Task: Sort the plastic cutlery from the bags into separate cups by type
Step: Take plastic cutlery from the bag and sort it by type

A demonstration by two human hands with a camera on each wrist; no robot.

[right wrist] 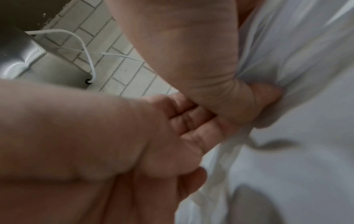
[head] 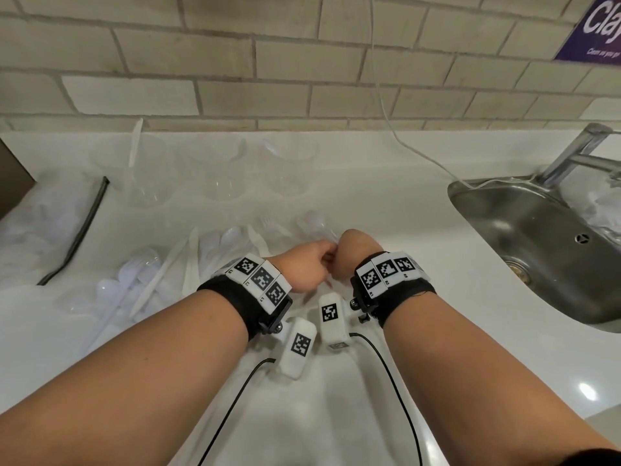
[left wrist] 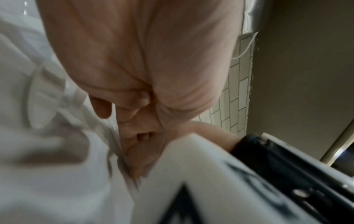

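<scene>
Both hands are knuckle to knuckle over the counter (head: 386,210), fingers curled tight. The left hand (head: 304,265) and the right hand (head: 356,252) pinch a thin clear bag (head: 314,227) between them; from the right wrist view the wrinkled film (right wrist: 226,151) runs down out of the two fists. The bag holds white pieces, a spoon bowl showing just past the knuckles, though the rest inside is too blurred to sort out.

Just left of the left hand lies a loose heap of cutlery (head: 215,250) — spoons, knives, a fork (head: 270,223) a bit beyond. Farther left, a big bag (head: 40,223) with a black strip sits at the counter's edge.

Behind the hands, against the tiled wall, three clear cups (head: 221,169) stand in a row; the left one has a knife (head: 135,142) standing in it. To the right, well apart, the steel sink (head: 524,250).
</scene>
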